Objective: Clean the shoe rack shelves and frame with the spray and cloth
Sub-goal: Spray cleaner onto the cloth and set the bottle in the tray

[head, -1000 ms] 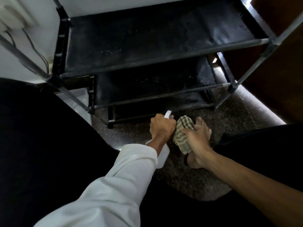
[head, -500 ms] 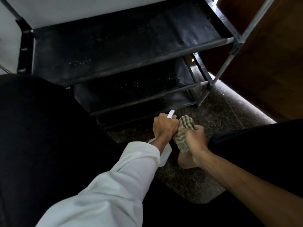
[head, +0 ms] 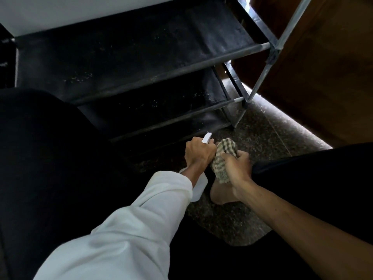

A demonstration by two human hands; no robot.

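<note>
A black shoe rack (head: 232,57) with dusty fabric shelves and grey metal tubes stands in front of me, its lower tiers stepping down toward the floor. My left hand (head: 198,153), in a white sleeve, grips a white spray bottle (head: 198,186); the nozzle pokes out above the knuckles and the body shows below the wrist. Right beside it, my right hand (head: 237,165) holds a bunched green-and-cream checked cloth (head: 224,156). Both hands hover low in front of the rack's bottom shelf, touching each other.
My knees in black trousers (head: 50,158) fill the left and right sides. A bare foot (head: 222,194) rests on the speckled stone floor (head: 258,142) under my right hand. A brown wooden panel (head: 327,67) stands right of the rack, a white wall (head: 80,9) behind.
The view has swung left to right, so the rack sits further left and closer. Both hands stay together at the same low spot, still holding the bottle and cloth.
</note>
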